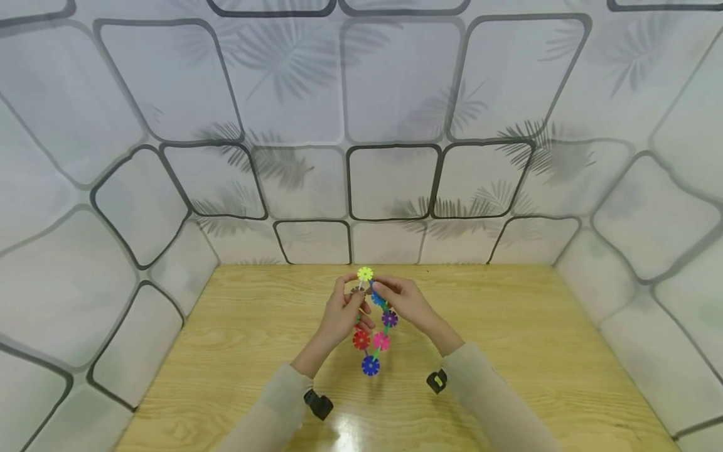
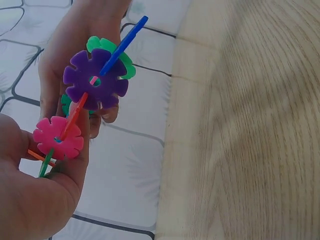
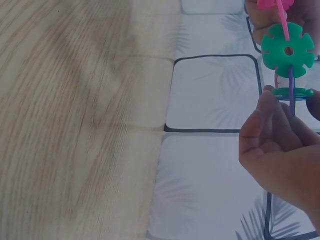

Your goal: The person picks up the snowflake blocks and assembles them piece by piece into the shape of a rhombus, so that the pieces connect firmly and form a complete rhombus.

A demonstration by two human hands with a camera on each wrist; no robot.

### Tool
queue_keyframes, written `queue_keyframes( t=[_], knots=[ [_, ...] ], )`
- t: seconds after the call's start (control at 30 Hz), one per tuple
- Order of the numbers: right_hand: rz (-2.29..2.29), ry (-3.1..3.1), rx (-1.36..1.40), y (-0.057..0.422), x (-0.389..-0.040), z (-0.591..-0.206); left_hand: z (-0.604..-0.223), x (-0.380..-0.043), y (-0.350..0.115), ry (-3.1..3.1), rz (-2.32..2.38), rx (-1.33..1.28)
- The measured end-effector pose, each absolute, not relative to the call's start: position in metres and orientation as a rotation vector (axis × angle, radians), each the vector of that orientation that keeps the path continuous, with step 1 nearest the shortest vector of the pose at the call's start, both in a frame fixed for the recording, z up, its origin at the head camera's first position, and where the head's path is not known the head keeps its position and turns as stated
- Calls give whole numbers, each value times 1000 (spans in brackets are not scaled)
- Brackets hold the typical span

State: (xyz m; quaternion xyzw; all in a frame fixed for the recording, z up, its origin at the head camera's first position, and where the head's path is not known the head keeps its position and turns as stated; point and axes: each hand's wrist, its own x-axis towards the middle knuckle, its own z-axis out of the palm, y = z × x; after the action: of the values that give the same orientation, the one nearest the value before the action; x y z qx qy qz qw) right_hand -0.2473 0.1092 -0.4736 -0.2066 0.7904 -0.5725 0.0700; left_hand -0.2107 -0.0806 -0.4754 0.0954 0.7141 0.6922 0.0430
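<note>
Colourful notched plastic snowflake discs are slotted together in a chain that hangs as a loop in the head view, from a yellow disc (image 1: 365, 274) at the top to a dark blue disc (image 1: 370, 365) at the bottom. My left hand (image 1: 339, 317) pinches the loop's upper left part, its fingers partly behind the discs. At the upper right, my right hand (image 1: 411, 306) grips the chain by a light blue disc (image 1: 377, 300). A pink disc (image 2: 45, 132) lies against the left fingers in the left wrist view. The right fingertips pinch an edge-on green disc (image 3: 300, 93) in the right wrist view.
Beneath the hands is a light wooden table (image 1: 497, 314). A pale wall covering (image 1: 390, 182) with dark rounded outlines and leaf prints rises behind it and along both sides. Small black devices (image 1: 319, 405) sit at both wrists.
</note>
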Motion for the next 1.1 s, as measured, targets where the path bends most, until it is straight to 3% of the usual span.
queue_keyframes(
  t=[1.1],
  knots=[
    [-1810,2473,-754,102,-250,-478,-476,-212,-79,2225,2073,334]
  ],
)
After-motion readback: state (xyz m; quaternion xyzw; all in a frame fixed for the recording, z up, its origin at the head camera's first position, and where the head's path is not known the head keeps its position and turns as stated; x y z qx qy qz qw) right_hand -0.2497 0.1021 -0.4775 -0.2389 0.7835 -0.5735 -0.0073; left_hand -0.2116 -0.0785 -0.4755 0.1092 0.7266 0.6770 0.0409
